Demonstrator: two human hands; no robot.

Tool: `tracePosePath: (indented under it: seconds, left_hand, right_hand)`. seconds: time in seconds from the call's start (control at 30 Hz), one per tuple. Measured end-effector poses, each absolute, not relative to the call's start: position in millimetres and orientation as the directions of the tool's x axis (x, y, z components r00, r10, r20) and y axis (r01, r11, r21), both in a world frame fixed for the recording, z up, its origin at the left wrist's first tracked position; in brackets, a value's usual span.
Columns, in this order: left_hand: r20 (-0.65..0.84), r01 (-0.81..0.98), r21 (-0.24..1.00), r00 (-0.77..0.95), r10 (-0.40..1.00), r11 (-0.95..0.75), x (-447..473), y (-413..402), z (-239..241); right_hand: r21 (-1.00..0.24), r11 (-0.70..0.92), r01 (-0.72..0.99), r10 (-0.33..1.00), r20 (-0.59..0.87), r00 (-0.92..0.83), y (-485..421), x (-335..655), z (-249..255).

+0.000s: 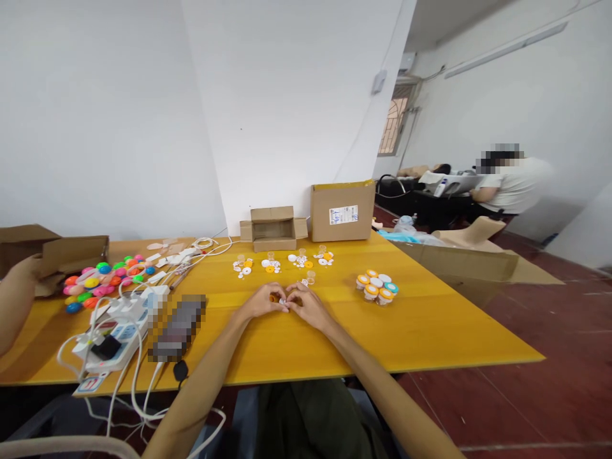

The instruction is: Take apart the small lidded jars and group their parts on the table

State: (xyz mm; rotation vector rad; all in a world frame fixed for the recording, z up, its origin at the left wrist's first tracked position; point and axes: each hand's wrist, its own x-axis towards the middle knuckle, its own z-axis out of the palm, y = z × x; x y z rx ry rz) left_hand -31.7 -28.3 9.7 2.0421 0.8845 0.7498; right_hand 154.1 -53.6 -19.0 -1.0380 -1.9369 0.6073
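Note:
My left hand (264,301) and my right hand (307,306) meet over the middle of the table, fingertips pinched together around a small white plastic part (283,301). Its exact shape is mostly hidden by the fingers. An orange ring (273,298) shows beside my left fingers. Just beyond my right hand stands a small clear cup (311,277) with a white perforated piece (305,282) next to it. Farther back lie several groups of white discs (266,262), orange rings (270,269) and clear cups. Several capped round containers (371,291) cluster to the right.
An open small carton (275,243) and a larger cardboard box (342,229) stand at the back. On the left are colourful balls (105,290), a power strip (143,319) with cables and a blurred phone (178,328). Another person's arm (16,303) reaches to a carton (76,255).

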Motion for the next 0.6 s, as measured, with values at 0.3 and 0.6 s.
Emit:
tracePosePath:
  seconds: [0.3, 0.6]
  left_hand:
    - [0.207, 0.324, 0.829, 0.577, 0.79, -0.455, -32, -25, 7]
    - [0.211, 0.316, 0.832, 0.581, 0.786, -0.457, -31, -29, 9]
  right_hand:
    - [-0.641, 0.549, 0.537, 0.836, 0.419, -0.355, -49, 153, -10]
    - [-0.635, 0.527, 0.565, 0.849, 0.37, -0.376, -50, 149, -4]
